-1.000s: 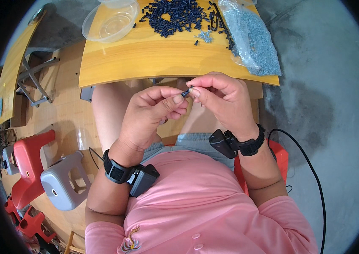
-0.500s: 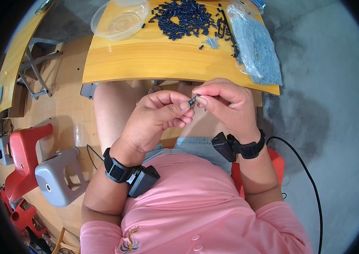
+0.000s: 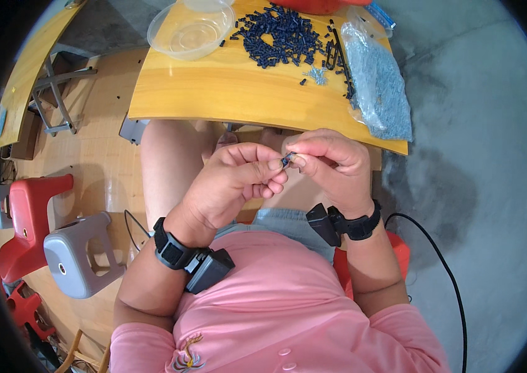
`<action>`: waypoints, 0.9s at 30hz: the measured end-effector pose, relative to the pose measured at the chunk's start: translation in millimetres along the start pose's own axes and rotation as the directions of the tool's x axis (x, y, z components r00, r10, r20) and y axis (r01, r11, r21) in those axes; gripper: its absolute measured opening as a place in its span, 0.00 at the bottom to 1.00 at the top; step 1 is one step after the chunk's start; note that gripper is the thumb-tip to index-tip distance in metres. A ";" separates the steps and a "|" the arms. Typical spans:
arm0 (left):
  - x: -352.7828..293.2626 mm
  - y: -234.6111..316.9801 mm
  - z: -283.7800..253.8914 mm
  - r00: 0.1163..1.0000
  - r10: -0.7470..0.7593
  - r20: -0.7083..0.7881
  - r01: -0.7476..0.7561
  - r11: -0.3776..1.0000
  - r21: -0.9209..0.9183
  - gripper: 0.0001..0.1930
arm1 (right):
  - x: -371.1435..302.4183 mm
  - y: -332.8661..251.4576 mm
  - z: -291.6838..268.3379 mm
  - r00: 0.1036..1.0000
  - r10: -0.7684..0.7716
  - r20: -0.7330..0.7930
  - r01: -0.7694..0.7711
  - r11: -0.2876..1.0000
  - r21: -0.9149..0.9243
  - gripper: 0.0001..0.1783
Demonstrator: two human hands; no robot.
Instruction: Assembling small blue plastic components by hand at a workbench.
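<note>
Okay, I've got both hands up just short of the near edge of the desk: the left hand pinches a small dark blue piece between thumb and finger, and the right hand nips its other end. The right knuckles meet that edge in my view; whether they touch, I can't tell. A broad strip of yellow wood runs back to the pile of dark blue pieces, a clear bowl to its left, and a clear bag covers part of the right edge, grey floor beyond. Tricky bit: fingers cover most of the held piece. Up top, a red thing is cut off, and the bag's contents blur into blue-grey specks.
</note>
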State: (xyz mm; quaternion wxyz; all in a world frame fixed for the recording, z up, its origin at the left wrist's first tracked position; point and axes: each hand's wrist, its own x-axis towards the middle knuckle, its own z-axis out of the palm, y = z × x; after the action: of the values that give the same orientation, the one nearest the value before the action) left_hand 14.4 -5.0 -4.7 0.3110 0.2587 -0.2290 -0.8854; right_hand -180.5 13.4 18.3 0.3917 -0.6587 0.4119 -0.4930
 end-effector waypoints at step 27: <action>0.3 1.6 1.4 0.988 0.125 -0.086 -0.122 0.992 0.039 0.08 | 3.5 -18.4 17.7 0.996 -0.072 0.044 0.084 0.915 -0.394 0.23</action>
State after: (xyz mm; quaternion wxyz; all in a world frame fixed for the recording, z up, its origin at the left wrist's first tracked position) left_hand 14.1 -6.0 -2.8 0.3709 0.2879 -0.2454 -0.8482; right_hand -159.8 18.7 32.7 0.2366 -0.7471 0.4706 -0.4055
